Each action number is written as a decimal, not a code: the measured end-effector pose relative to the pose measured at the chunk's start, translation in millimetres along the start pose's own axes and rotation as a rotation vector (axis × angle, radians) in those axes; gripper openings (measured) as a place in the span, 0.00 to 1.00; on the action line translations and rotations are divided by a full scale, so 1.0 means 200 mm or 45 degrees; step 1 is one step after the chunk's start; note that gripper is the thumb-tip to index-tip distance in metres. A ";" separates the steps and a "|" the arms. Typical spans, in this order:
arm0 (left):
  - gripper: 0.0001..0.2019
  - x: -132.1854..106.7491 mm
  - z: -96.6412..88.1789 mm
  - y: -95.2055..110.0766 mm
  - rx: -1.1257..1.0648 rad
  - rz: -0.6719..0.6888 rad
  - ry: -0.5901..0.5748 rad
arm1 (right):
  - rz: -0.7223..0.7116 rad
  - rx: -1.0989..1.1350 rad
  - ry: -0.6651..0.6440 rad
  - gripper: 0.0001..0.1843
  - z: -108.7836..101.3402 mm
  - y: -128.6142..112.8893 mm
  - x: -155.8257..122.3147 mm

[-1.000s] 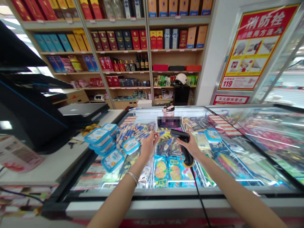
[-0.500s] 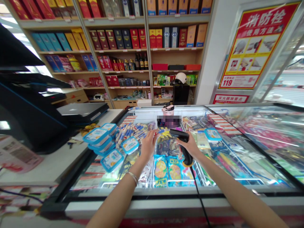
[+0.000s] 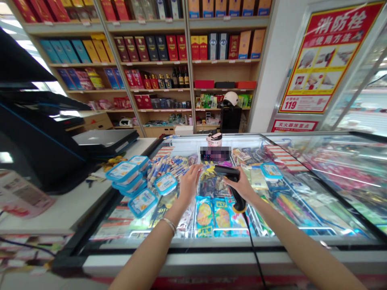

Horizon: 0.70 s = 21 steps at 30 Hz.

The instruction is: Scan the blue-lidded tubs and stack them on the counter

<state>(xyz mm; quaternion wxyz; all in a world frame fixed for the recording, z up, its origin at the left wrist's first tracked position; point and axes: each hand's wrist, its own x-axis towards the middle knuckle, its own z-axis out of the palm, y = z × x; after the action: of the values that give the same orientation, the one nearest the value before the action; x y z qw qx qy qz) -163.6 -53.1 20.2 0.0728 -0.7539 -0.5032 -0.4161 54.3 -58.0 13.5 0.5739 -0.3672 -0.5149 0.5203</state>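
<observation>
In my right hand [image 3: 241,183] is a black barcode scanner [image 3: 228,172], its handle gripped and its head pointing left towards my other hand. A cord runs down from the handle. My left hand [image 3: 190,181] has its fingers closed on a thin stick in a blue-and-white wrapper [image 3: 207,166], whose end shows in front of the scanner head. Left of that hand lies a pile of similar wrapped sticks [image 3: 165,166] on the freezer's glass top [image 3: 181,243]. Flat blue-lidded tubs [image 3: 122,172] are stacked by the pile, with a single tub [image 3: 165,183] close to my left wrist.
Another tub [image 3: 271,171] rests on the glass at right. A pink-topped cup [image 3: 214,140] stands at the far side. On the left counter are a scale [image 3: 104,141] and a dark machine [image 3: 33,141]. Shelves of boxes [image 3: 151,48] rise behind the freezer.
The scanner and my right hand have shifted very slightly left. My left hand keeps its hold on the wrapped stick, almost unmoved.
</observation>
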 end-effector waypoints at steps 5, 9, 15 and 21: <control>0.13 0.00 0.00 0.00 -0.011 0.029 0.020 | 0.054 -0.082 -0.063 0.28 -0.02 0.01 0.01; 0.12 0.00 0.00 0.00 -0.025 -0.007 -0.008 | 0.050 -0.129 -0.062 0.28 -0.03 0.01 0.01; 0.06 0.01 0.09 -0.02 -0.203 -0.105 0.005 | 0.019 0.093 0.088 0.29 0.00 -0.01 0.02; 0.05 0.28 0.35 0.21 -0.351 -0.162 -0.169 | -0.146 0.460 0.454 0.24 -0.10 -0.10 0.09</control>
<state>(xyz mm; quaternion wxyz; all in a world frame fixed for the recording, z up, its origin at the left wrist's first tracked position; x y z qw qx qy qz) -82.2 3.2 26.4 -0.0911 -0.7492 -0.4918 -0.4341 77.4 -40.9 31.9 0.7404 -0.3148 -0.3245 0.4974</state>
